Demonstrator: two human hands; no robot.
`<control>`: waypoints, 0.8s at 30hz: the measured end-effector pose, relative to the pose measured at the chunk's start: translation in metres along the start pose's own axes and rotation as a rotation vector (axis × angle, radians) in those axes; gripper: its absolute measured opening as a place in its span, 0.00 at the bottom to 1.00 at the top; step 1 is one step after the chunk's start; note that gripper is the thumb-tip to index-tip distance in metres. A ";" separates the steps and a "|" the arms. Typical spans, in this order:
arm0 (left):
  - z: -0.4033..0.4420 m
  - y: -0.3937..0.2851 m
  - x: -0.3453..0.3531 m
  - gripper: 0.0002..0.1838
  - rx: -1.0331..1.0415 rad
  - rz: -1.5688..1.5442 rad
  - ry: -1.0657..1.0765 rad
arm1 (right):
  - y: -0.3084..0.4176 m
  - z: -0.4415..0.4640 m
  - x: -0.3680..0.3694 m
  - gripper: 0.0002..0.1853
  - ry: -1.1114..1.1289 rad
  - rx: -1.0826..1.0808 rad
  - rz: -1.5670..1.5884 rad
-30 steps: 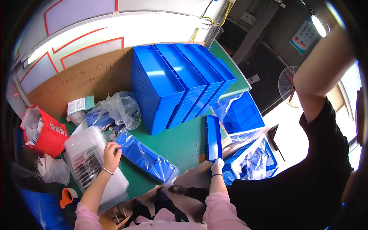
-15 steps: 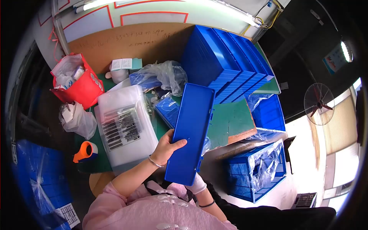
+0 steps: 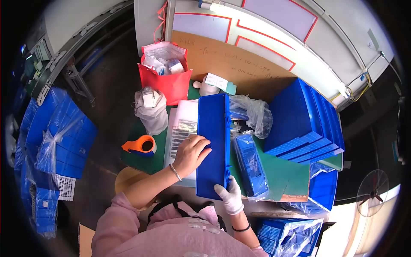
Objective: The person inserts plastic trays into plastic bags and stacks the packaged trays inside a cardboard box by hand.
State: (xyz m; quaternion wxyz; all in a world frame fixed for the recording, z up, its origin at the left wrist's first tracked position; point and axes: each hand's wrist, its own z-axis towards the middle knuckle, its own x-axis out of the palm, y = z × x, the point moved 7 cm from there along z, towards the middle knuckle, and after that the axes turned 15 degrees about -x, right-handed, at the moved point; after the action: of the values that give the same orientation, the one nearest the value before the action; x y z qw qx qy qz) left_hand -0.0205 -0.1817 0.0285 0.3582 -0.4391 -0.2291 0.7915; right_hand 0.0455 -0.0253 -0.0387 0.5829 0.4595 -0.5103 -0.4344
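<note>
A long, shallow blue plastic lid (image 3: 212,115) with a raised rim and small tabs along its right edge stands tall in front of me. My right hand (image 3: 231,196), in a white glove, grips its lower right corner, thumb over the front face. Bare and wearing a bracelet, my left hand (image 3: 192,153) is against the inner face, its fingers bent and a gap showing between thumb and forefinger. Whether the fingertips press on the surface is hard to see. Behind the lid lies a stack of clear plastic sleeves with a printed label (image 3: 182,132), partly hidden.
Blue bins (image 3: 299,122) stand stacked at the table's right. A bagged blue case (image 3: 250,165) lies nearer. To the left are a red bag (image 3: 165,85), a white plastic bag (image 3: 152,113) and an orange tape dispenser (image 3: 143,145). A blue crate (image 3: 274,237) stands below right.
My view has swung left. The left hand has let go of the lid's left edge and moved over its face. More of the gloved right hand shows at the lower corner.
</note>
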 end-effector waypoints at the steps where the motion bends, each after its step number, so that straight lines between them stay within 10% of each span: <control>1: 0.001 0.004 0.000 0.10 0.001 0.007 0.010 | 0.000 0.001 0.001 0.17 0.029 -0.008 -0.047; 24: 0.002 -0.005 0.034 0.08 0.215 0.283 0.045 | 0.024 0.015 -0.004 0.21 0.079 -0.325 -0.856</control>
State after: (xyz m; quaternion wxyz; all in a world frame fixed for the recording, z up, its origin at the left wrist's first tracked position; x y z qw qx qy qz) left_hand -0.0323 -0.1531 0.0147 0.2933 -0.4436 -0.0710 0.8439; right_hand 0.0314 -0.0179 -0.0153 0.4346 0.5479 -0.1771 -0.6925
